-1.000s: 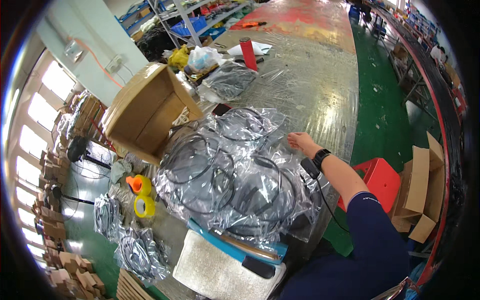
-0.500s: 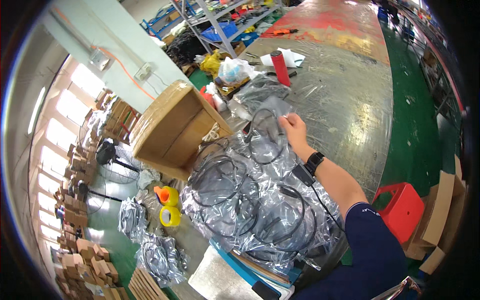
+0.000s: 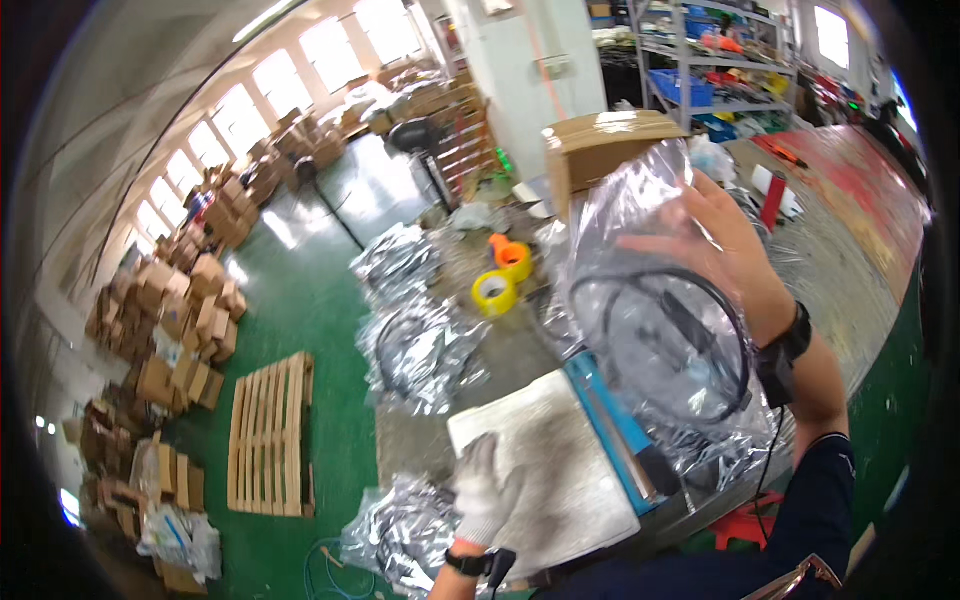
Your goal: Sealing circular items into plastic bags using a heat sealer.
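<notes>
My right hand [image 3: 740, 260], bare with a black wrist strap, holds up a clear plastic bag with a coiled black cable [image 3: 745, 350] inside. Its fingers grip the bag's upper part, partly seen through the plastic. My left hand [image 3: 485, 490] wears a pale knit glove and rests, fingers spread, on the left side of a white, smudged flat pad [image 3: 570, 470]. Along the pad's right edge lies a long blue device with a black end [image 3: 625, 435]. More bagged cables [image 3: 710, 455] lie beneath the raised one, partly hidden by it.
Several bagged cables [image 3: 410, 345] line the table's left edge. Behind the pad sit yellow and orange tape rolls [image 3: 494, 292]. An open cardboard box [image 3: 600, 135] and a red cylinder [image 3: 772, 200] stand farther back. A wooden pallet [image 3: 270, 435] lies on the green floor.
The view has swung left and down. My right hand has lifted a bagged cable off the pile and brought it nearer. My left hand has come into view on the pad.
</notes>
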`<state>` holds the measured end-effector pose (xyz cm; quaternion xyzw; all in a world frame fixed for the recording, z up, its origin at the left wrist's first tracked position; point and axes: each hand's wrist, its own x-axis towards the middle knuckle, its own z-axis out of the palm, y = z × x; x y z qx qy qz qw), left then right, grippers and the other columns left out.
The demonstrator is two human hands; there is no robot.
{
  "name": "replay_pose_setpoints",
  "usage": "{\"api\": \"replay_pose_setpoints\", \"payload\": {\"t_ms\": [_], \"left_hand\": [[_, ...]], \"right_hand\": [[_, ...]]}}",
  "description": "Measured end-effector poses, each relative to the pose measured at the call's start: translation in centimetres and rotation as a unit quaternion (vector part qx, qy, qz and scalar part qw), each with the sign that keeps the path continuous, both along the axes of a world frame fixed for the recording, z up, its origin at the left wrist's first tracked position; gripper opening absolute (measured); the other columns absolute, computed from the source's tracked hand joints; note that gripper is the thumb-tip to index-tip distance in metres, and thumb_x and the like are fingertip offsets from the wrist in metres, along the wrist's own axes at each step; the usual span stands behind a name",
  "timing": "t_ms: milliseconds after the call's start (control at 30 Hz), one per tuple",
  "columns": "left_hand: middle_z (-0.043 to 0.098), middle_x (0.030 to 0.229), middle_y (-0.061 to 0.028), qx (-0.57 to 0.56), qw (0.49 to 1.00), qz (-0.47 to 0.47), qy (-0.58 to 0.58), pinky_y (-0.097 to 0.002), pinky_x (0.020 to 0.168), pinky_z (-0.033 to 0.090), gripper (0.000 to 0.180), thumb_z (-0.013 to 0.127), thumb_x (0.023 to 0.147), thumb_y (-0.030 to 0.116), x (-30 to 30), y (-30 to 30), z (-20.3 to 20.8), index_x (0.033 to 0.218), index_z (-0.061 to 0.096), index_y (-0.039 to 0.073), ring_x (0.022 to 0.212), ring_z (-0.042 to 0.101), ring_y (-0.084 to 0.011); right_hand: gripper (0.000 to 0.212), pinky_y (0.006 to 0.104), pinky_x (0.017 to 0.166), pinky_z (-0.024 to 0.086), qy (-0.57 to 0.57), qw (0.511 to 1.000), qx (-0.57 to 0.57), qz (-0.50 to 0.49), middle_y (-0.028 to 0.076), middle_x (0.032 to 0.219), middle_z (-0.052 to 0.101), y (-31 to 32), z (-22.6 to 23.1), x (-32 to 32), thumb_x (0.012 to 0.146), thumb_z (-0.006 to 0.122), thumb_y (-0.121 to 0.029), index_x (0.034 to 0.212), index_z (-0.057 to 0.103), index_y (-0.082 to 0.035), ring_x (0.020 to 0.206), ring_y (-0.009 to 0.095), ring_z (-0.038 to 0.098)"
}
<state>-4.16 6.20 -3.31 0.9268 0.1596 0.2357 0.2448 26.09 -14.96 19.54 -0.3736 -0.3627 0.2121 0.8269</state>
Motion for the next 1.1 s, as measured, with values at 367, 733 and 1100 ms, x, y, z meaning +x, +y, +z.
{"api": "replay_pose_setpoints", "payload": {"t_ms": [367, 733, 1100], "left_hand": [[0.064, 0.127, -0.0191, -0.582, 0.806, -0.092, -0.055, -0.0366, 0.102, 0.049, 0.046, 0.07, 0.087, 0.006, -9.5, 6.0, 0.1, 0.13, 0.058, -0.006, 0.119, 0.061, -0.0268], [0.073, 0.101, -0.018, -0.623, 0.755, -0.05, -0.201, -0.0285, 0.075, 0.052, 0.032, 0.066, 0.092, 0.024, -7.5, 3.6, -2.0, 0.104, 0.066, -0.005, 0.085, 0.067, -0.0191], [0.071, 0.077, -0.0024, -0.461, 0.872, -0.011, 0.162, -0.023, 0.054, 0.049, 0.022, 0.074, 0.085, 0.02, 11.3, 2.9, 2.8, 0.097, 0.075, 0.002, 0.068, 0.063, -0.0064]], "right_hand": [[0.009, 0.0469, 0.105, 0.048, -0.068, 0.963, -0.26, -0.008, 0.0, 0.082, 0.062, -1.0, -12.8, -15.9, 0.091, 0.063, 0.004, 0.092, 0.06, -0.005, 0.08, 0.008, 0.061], [0.009, 0.0502, 0.109, 0.042, -0.155, 0.926, -0.314, -0.143, 0.001, 0.082, 0.067, -4.5, -14.7, -20.7, 0.083, 0.072, -0.001, 0.088, 0.068, -0.007, 0.071, 0.013, 0.064], [0.022, 0.0263, 0.074, 0.053, 0.036, 0.859, -0.508, 0.061, 0.005, 0.087, 0.072, -8.6, -24.2, -23.9, 0.097, 0.064, -0.022, 0.09, 0.07, -0.002, 0.081, 0.011, 0.068]]}}
